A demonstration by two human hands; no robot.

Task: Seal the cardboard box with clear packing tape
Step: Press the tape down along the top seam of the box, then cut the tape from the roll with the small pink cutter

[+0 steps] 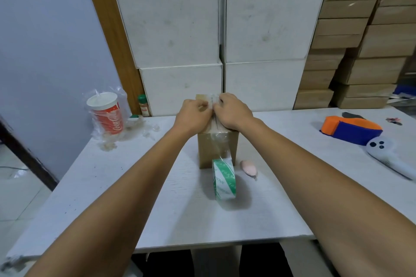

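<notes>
A small brown cardboard box (208, 150) stands upright in the middle of the white table (135, 186). My left hand (192, 116) and my right hand (231, 111) both rest on the box's top, fingers pressing a strip of clear tape (212, 99) near the far edge. The strip runs over the top and down the near face to the tape roll (224, 179), white with green print, which stands on edge on the table in front of the box. Most of the box's top is hidden under my hands.
A pink oval object (248, 169) lies right of the roll. An orange and blue tape dispenser (351, 129) and a white controller (387, 153) sit at the right. A red Coca-Cola cup (105, 114) in plastic stands at the left. White and brown boxes are stacked behind.
</notes>
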